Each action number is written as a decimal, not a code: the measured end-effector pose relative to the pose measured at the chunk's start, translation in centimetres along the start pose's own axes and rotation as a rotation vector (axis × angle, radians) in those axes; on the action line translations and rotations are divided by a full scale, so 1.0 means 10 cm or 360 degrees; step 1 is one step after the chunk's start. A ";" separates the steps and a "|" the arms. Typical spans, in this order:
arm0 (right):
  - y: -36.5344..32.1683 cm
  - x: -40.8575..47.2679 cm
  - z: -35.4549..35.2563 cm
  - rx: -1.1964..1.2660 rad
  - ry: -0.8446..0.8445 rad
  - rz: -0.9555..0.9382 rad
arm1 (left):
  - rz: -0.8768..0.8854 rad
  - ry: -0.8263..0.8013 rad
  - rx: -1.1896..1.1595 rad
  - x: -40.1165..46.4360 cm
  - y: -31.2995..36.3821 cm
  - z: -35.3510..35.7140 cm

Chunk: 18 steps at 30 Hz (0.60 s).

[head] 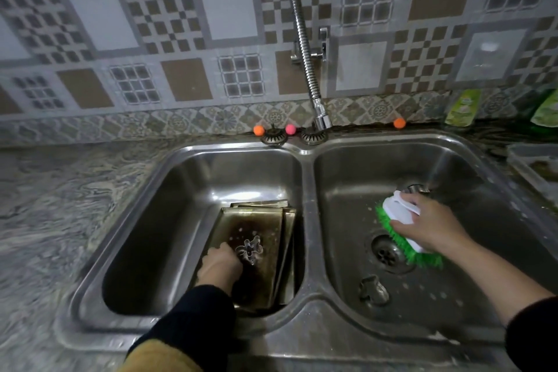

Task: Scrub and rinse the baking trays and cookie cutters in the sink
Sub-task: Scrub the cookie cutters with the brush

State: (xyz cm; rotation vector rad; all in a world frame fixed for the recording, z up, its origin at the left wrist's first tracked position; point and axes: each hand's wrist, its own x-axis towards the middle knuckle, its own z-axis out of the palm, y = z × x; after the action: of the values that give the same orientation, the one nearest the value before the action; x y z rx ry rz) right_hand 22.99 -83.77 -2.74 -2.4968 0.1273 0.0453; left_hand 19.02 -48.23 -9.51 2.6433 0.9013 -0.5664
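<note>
Inside the left basin, at six o'clock, stacked baking trays [256,232] are leaned against the divider.

A cookie cutter [250,249] on the top tray is pinched by the left hand [222,263]. At three o'clock, a green-bristled scrub brush [404,228] is clasped by the right hand [430,225] above the right basin's drain [387,253]. A second cutter [373,290] is seen on that basin's floor at five o'clock.

The left hand [222,261] pinched a cookie cutter [250,249] above stacked baking trays [256,254] in the left basin. The right hand [428,225] gripped a green-bristled brush [401,217], drain [388,252] just beneath.
</note>
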 end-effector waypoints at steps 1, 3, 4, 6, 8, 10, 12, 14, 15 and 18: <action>0.00 -0.01 0.00 -0.0009 -0.0012 -0.0005 | 0.0025 0.0003 0.0064 -0.03 0.04 -0.04; 0.01 -0.02 -0.01 -0.0027 -0.0036 -0.0005 | 0.0116 0.0054 0.0167 -0.08 0.15 -0.10; 0.02 -0.02 -0.02 -0.0035 -0.0049 0.0002 | 0.0188 0.0100 0.0190 -0.11 0.24 -0.13; 0.06 -0.02 -0.06 -0.0051 -0.0089 0.0020 | 0.0361 0.0197 0.0186 -0.19 0.50 -0.18; 0.12 -0.03 -0.13 -0.0061 -0.0144 0.0028 | 0.0569 0.0301 0.0124 -0.31 0.82 -0.20; 0.19 -0.03 -0.24 -0.0101 -0.0193 0.0028 | 0.0745 0.0380 0.0060 -0.47 1.16 -0.17; 0.28 -0.03 -0.39 -0.0161 -0.0220 0.0024 | 0.0826 0.0513 0.0062 -0.63 1.42 -0.09; 0.37 0.01 -0.60 -0.0247 -0.0216 0.0002 | 0.0948 0.0711 0.0180 -0.79 1.62 0.03; 0.41 0.04 -0.73 -0.0294 -0.0201 -0.0017 | 0.1038 0.0721 0.0246 -0.86 1.72 0.10; 0.54 0.13 -1.16 -0.0349 -0.0120 -0.0020 | 0.1122 0.0153 0.0372 -0.94 1.95 0.49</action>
State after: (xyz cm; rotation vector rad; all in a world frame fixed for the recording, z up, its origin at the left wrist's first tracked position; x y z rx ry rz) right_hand 23.76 -95.14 3.25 -2.7104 0.0786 0.1554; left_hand 23.22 -69.82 -6.76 2.9478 -0.1207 -0.3742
